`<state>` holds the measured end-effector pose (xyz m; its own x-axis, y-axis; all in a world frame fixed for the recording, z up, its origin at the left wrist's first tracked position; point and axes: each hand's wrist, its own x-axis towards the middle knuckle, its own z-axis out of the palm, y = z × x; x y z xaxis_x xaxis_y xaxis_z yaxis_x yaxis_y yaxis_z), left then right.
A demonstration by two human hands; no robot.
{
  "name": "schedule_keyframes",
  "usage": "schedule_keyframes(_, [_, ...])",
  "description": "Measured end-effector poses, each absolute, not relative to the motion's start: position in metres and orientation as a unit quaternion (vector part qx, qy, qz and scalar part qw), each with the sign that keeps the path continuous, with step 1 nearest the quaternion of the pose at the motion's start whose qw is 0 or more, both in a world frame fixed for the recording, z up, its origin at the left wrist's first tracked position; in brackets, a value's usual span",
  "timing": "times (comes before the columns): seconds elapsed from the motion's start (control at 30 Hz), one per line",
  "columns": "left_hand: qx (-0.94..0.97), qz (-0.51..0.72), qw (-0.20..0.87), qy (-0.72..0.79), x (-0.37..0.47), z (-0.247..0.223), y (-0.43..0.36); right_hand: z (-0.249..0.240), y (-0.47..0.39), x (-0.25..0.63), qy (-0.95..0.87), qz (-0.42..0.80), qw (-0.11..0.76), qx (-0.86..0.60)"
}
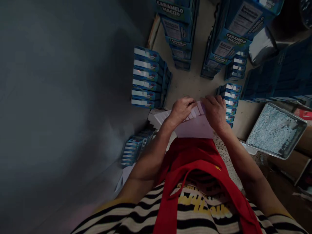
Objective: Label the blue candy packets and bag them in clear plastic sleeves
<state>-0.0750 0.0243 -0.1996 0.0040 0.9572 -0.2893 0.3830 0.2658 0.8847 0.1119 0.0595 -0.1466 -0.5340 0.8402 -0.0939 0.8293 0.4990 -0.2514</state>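
The left fingers (pixel 191 103) and right fingers (pixel 204 101) pinch the upper edge of a pale lilac, flat sheet with white rectangular strips (pixel 193 127) — the sheet hangs below them, its lower edge against the bright red cloth apron (pixel 192 148). Beyond them, blue printed cardboard boxes (pixel 179 42) stand stacked.

Head view: from above chest, facing down past hands (pixel 198 112).

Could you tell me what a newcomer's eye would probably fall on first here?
Probably the bright red apron at the lower middle, below the left hand and right hand pinching a pale sheet. Next might come the tall stacks of blue boxes beyond them, then the metal tray of small pale-blue pieces at the right.
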Motion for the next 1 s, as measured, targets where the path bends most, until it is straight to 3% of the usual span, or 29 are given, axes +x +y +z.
schedule_keyframes(0.4, [0.507, 0.281, 0.527, 0.621, -0.086, -0.191, 0.012, -0.152, 0.027, 0.123, -0.888, 0.138, 0.01, -0.439])
schedule_keyframes(0.67, [0.53, 0.237, 0.427, 0.692, -0.084, -0.239, 0.037, -0.131, 0.0, 0.13, -0.805, 0.174, 0.112, -0.557])
schedule_keyframes(0.87, [0.52, 0.334, 0.327, 0.715, -0.073, -0.26, 0.075, -0.11, -0.012, 0.149, -0.662, 0.322, 0.218, -0.641])
schedule_keyframes(0.93, [0.483, 0.396, 0.361, 0.692, -0.066, -0.245, 0.062, -0.106, -0.014, 0.155, -0.603, 0.373, 0.238, -0.664])
schedule_keyframes(1.0, [0.414, 0.454, 0.478, 0.628, -0.057, -0.226, 0.037, -0.104, -0.014, 0.159, -0.552, 0.412, 0.25, -0.68])
